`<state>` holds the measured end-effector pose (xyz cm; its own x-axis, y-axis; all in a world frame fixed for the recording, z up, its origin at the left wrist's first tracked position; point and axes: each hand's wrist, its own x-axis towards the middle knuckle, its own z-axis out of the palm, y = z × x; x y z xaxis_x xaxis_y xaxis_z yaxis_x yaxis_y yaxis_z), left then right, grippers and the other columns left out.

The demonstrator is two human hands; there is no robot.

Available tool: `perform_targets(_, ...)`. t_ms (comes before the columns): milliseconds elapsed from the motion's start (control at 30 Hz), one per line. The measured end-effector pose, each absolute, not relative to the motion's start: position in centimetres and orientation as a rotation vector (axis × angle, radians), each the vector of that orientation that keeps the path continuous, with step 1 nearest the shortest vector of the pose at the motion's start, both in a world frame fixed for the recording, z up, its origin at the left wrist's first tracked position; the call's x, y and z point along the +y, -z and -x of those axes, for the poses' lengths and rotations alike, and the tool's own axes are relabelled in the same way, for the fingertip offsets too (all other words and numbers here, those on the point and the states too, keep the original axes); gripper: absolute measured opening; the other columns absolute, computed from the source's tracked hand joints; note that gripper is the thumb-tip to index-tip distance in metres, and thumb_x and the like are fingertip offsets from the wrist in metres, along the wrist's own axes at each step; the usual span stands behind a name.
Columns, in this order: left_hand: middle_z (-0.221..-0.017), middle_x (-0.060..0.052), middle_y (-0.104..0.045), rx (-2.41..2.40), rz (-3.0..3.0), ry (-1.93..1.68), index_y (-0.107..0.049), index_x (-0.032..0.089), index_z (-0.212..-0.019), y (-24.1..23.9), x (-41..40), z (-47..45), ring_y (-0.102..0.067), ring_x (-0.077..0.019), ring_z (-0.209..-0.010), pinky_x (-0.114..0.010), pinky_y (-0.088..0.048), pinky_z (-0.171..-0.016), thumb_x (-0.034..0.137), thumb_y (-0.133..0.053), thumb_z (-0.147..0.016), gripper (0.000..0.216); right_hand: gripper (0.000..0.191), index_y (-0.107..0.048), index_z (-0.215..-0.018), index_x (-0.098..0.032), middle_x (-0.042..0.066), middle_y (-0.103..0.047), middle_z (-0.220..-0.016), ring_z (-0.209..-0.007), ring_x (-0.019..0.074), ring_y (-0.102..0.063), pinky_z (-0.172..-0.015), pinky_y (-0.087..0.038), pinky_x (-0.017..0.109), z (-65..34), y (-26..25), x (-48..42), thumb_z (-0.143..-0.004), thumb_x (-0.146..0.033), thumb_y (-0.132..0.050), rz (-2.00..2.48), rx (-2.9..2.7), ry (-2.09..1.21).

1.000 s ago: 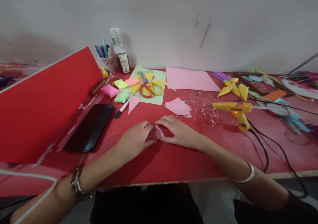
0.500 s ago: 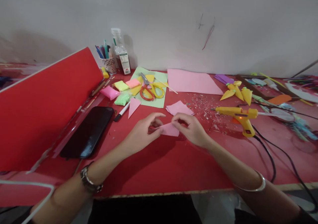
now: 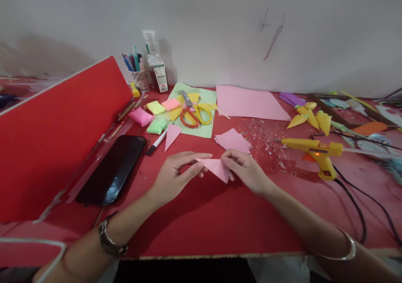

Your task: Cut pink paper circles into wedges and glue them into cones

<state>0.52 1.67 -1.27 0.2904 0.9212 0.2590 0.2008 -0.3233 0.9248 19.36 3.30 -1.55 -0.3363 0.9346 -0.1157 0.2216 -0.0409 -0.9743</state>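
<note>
A piece of pink paper (image 3: 216, 168), folded to a triangle with one tip pointing down, is held above the red table. My right hand (image 3: 246, 170) pinches its right end between thumb and fingers. At its left corner, the thumb and fingers of my left hand (image 3: 177, 174) close on the paper. Just behind the hands lies a small stack of pink paper squares (image 3: 233, 140). Another pink paper triangle (image 3: 172, 137) rests beside a black-and-white marker (image 3: 157, 142), beyond my left hand.
Scissors (image 3: 196, 114) lie on pale green paper (image 3: 205, 130). A yellow glue gun (image 3: 314, 149), its light lit, and its cable sit at right. Yellow paper cones (image 3: 309, 116) stand behind it. A phone (image 3: 113, 170) and a red board (image 3: 65, 140) occupy the left.
The pink paper has been turned so its full triangle shows, one tip hanging down. My left fingers have straightened and moved to its left corner. The view has shifted slightly left.
</note>
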Motion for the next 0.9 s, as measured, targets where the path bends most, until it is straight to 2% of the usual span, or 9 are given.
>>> perform_targets(233, -0.062, 0.000, -0.062, 1.036, -1.764, -1.110, -0.069, 0.020, -0.085, 1.3, 1.7, -0.3, -0.055, -0.0106, -0.055, -0.025, -0.048, -0.059, 0.025, -0.047, -0.080, 0.023, 0.016, -0.051, -0.070, -0.017, -0.006, -0.046, -0.055, -0.043, 0.0048, -0.043, -0.041, -0.036, 0.019, -19.4, 1.5, 3.3, -0.072, -0.033, -0.055, 1.195, -1.617, -1.463)
perform_targets(467, -0.058, 0.001, -0.060, 1.094, -1.841, -1.169, -0.069, 0.020, -0.084, 1.0, 1.7, -0.3, -0.054, -0.0097, -0.051, -0.023, -0.046, -0.054, 0.024, -0.044, -0.082, 0.025, 0.013, -0.056, -0.075, -0.017, -0.006, -0.047, -0.053, -0.044, 0.0064, -0.041, -0.042, -0.036, 0.020, -19.7, 1.5, 3.5, -0.071, -0.029, -0.054, 1.208, -1.679, -1.408)
perform_targets(667, -0.062, 0.000, -0.063, 1.142, -2.042, -1.089, -0.068, 0.017, -0.084, 1.6, 2.1, -0.2, -0.055, -0.0101, -0.054, -0.021, -0.043, -0.053, 0.026, -0.044, -0.083, 0.025, 0.008, -0.058, -0.073, -0.018, 0.001, -0.059, -0.072, -0.064, 0.0114, -0.052, -0.057, -0.043, 0.024, -20.0, 1.6, 3.7, -0.072, -0.022, -0.051, 1.168, -1.856, -0.981)
perform_targets(900, -0.055, 0.000, -0.062, 1.170, -2.248, -0.906, -0.064, 0.017, -0.064, 2.3, 2.2, -0.2, -0.054, -0.0107, -0.048, -0.022, -0.039, -0.050, 0.035, -0.035, -0.089, 0.042, 0.009, -0.060, -0.077, -0.019, 0.004, -0.061, -0.075, -0.068, 0.0142, -0.056, -0.059, -0.046, 0.026, -20.1, 1.9, 3.7, -0.075, -0.021, -0.051, 1.176, -1.863, -0.766)
